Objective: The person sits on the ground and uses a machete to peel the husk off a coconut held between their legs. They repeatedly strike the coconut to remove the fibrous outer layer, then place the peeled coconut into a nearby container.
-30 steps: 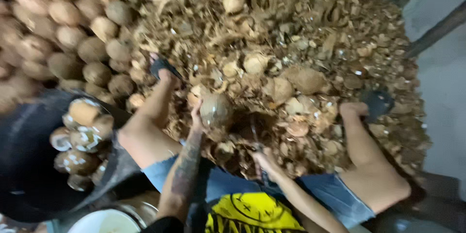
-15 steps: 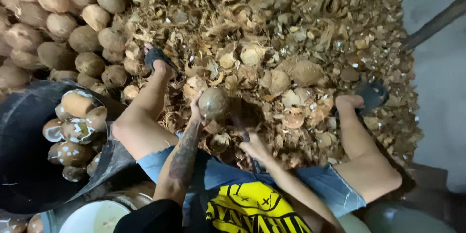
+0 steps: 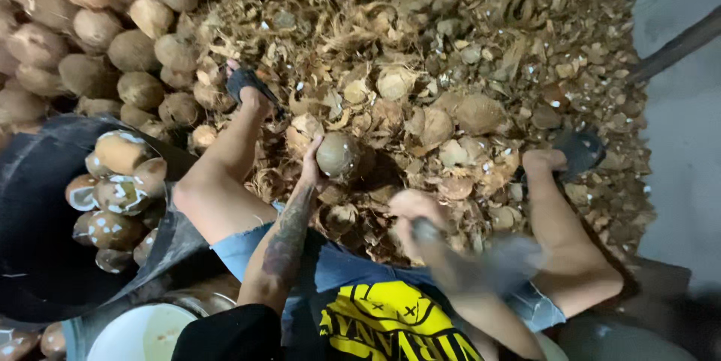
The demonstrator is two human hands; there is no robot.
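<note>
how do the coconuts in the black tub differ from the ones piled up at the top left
The coconuts in the black tub are partly pared, with white patches on brown skin; the piled coconuts are evenly brown and fibrous. Tub ones sit contained in the black tub; piled ones lie loose in a bigger heap. Both are round, similar-sized.

Head camera, steep downward view, close over lap

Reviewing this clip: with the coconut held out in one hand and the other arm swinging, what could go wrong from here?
1. The left hand cups the round brown coconut with bare fingers around it, while the right hand swings a motion-blurred tool; a mistimed blow could hit the fingers.
2. The coconut sits between the bare legs, so a glancing strike might reach them.
3. Loose brown shell fragments cover the ground, so footing may slip.
</note>
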